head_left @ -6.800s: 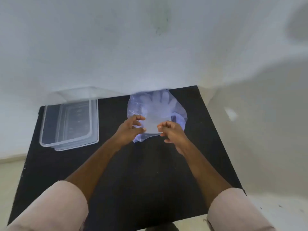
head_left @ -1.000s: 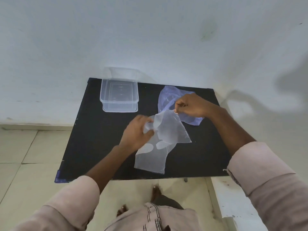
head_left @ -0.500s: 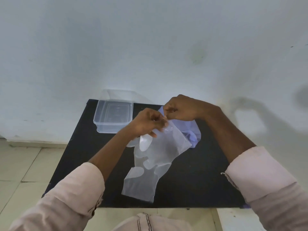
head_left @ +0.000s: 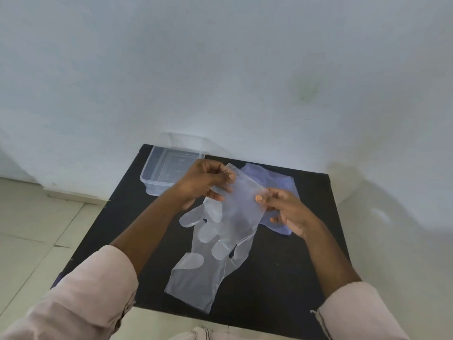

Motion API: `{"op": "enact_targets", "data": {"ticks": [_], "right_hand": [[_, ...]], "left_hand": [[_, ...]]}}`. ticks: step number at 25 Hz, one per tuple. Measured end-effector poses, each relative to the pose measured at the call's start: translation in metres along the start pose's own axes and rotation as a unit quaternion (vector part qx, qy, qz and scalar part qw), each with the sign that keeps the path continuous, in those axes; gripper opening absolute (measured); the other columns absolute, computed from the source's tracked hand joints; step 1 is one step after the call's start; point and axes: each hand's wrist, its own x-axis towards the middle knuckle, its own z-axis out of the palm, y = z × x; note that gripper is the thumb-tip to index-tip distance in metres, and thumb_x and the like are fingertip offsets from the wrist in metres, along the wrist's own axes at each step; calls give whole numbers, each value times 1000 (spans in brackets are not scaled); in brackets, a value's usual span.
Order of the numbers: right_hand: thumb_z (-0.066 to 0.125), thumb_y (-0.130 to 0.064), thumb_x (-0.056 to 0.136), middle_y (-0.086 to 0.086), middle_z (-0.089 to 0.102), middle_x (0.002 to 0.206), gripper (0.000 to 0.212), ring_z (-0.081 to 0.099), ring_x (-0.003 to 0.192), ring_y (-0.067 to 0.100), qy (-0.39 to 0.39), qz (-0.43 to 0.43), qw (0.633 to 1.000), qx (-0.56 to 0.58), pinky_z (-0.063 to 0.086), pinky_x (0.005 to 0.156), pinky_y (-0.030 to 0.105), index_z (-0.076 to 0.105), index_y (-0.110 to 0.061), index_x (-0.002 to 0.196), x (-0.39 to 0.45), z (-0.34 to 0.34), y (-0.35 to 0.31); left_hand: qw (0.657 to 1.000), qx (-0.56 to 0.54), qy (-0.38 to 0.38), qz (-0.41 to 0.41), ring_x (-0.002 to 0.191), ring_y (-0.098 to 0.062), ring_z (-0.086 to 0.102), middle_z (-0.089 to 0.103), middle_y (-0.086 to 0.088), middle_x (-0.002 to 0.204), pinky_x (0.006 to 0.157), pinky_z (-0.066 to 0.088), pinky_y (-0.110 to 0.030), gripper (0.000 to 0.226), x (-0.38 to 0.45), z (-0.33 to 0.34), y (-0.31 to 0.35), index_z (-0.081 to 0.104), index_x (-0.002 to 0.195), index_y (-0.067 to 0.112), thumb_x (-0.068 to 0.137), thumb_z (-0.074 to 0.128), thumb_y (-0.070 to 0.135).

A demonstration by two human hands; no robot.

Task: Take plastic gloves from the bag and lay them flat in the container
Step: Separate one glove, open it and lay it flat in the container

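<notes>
Left hand (head_left: 204, 184) closed in a pinch on the upper left edge of the clear plastic gloves (head_left: 221, 231), thumb on the near face, fingers curled behind the film. Right hand (head_left: 285, 209) pinches the upper right edge of the same film, thumb and forefinger closed on it, remaining fingers loosely bent below. The gloves hang between the two hands above the black table (head_left: 282, 278): cuff end up at the fingers, several overlapping finger shapes visible mid-way down, and a lower glove trailing toward the near edge of the table, its square end lying on or just over the surface; contact cannot be told. How many gloves are in the bunch cannot be counted with certainty; at least two. Bluish plastic bag (head_left: 274, 177) lies crumpled on the table behind the right hand, toward the far right of the table, partly hidden by the hand and the held film. Clear rectangular container (head_left: 161, 173) sits at the far left corner of the table, just behind the left hand, open side up, nothing seen inside it. Pale pink sleeves (head_left: 90, 290) cover both forearms at the near side of the table. White wall (head_left: 220, 69) rises behind the table's far edge.
</notes>
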Motion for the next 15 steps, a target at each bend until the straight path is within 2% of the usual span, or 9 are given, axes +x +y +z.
{"op": "enact_targets", "data": {"ticks": [2,4,7,9,12,15], "right_hand": [[73,-18,80,0,69,78,7,60,80,18,12,-21,999,39,44,67,31,69,-13,82,7,7,-1],[68,-12,83,1,68,74,4,59,74,14,23,-42,998,52,43,60,27,69,-11,79,11,12,-4],[65,-15,87,2,68,77,8,62,74,11,37,-89,995,22,44,59,25,69,-12,80,14,21,-15],[64,-18,88,3,70,78,9,63,75,11,66,-122,990,-16,47,55,23,69,-12,83,16,30,-19],[63,-17,89,10,70,83,10,63,76,15,111,-175,976,-68,51,52,22,67,-8,88,17,49,-25],[64,-17,89,12,69,84,10,64,79,20,141,-212,963,-91,56,56,28,67,-8,89,11,68,-36]], "left_hand": [[1000,8,17,-8,84,-21,73,75,-10,88,64,58,-31,16,-3,-2,-2,70,92,5,85,71,20],[998,27,51,-26,87,-22,73,75,-14,96,62,59,-31,17,-7,-12,-8,70,97,3,87,69,17],[978,174,106,-36,86,-26,72,73,-9,92,60,62,-33,8,-13,-29,-21,72,92,9,87,68,12],[964,239,112,-28,82,-25,71,72,-4,90,57,62,-32,6,-14,-34,-25,73,89,12,86,67,11],[969,210,125,-33,82,-23,71,72,-3,90,59,62,-32,5,-16,-43,-34,72,88,9,87,67,10],[978,139,150,-37,85,-22,71,73,-3,90,64,63,-35,5,-19,-55,-41,73,85,7,86,69,11]]}}
